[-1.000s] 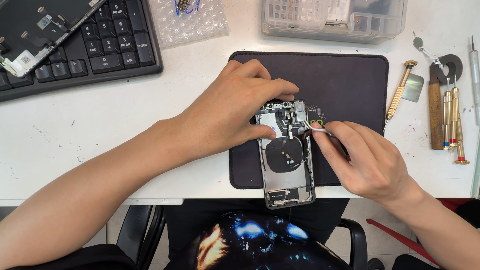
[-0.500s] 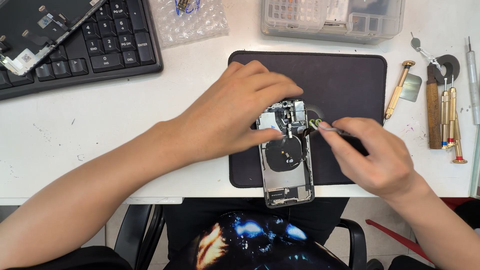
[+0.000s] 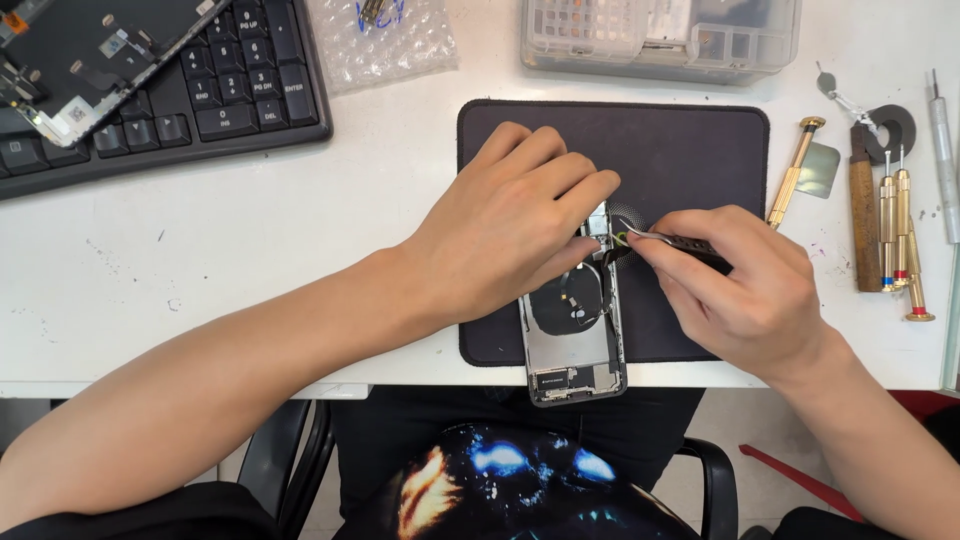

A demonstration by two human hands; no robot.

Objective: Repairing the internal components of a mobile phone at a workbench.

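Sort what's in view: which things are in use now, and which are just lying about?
In use: opened phone, steadied by the left hand; tweezers in the right hand; dark mat.

Lying about: keyboard, detached screen, parts box, brass screwdrivers, bubble-wrap bag.

Detached dark screen (image 3: 95,50) atop keyboard (image 3: 230,90)

Black keyboard (image 3: 150,90) top left; clear plastic parts box (image 3: 660,38) above; brass-handled screwdrivers (image 3: 897,235) at right

Bare table (image 3: 200,260) left of mat (image 3: 690,150); screwdrivers (image 3: 895,235) crowd right.
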